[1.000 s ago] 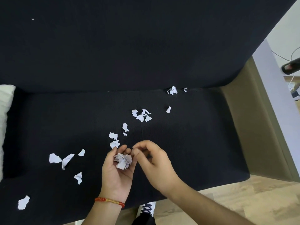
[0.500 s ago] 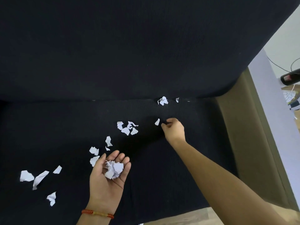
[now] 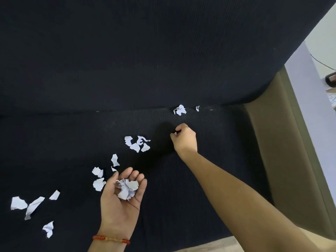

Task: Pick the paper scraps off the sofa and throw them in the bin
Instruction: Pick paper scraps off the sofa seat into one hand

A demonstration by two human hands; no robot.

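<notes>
On the sofa seat (image 3: 209, 179), right hand (image 3: 184, 140) grip pinching a scrap (image 3: 175, 133), left hand (image 3: 121, 199) cupping gathered scraps (image 3: 127, 189)

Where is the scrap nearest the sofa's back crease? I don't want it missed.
Head view, right of centre: crumpled scrap lies at the backrest crease, just beyond the right hand.

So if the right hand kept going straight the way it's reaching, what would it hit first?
Probably the crumpled paper scrap at the seat crease, just beyond the right hand, then the sofa backrest. Depth is unclear.
</notes>
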